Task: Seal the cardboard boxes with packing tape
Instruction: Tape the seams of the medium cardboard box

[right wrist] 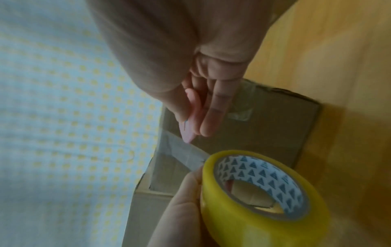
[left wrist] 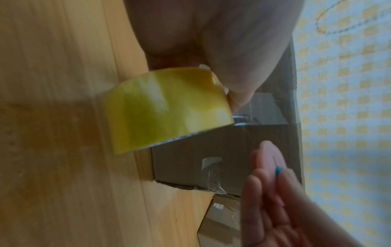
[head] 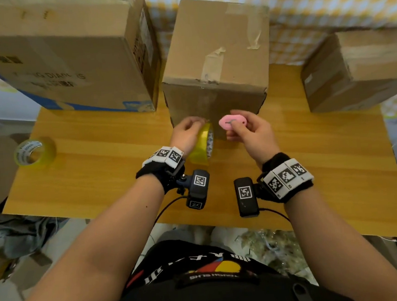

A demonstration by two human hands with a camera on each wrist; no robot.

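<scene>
- Left hand gripped tape roll just before middle box; strip ran from roll up box front.
- Right hand pinched pink cutter beside strip, nearer the cut.

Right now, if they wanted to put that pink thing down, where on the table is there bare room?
Bare wood lies between the spare tape roll and the left hand, and right of the right hand, before the right box. The near edge of the table is bare too. It is crowded against the middle box, where both hands work.
</scene>
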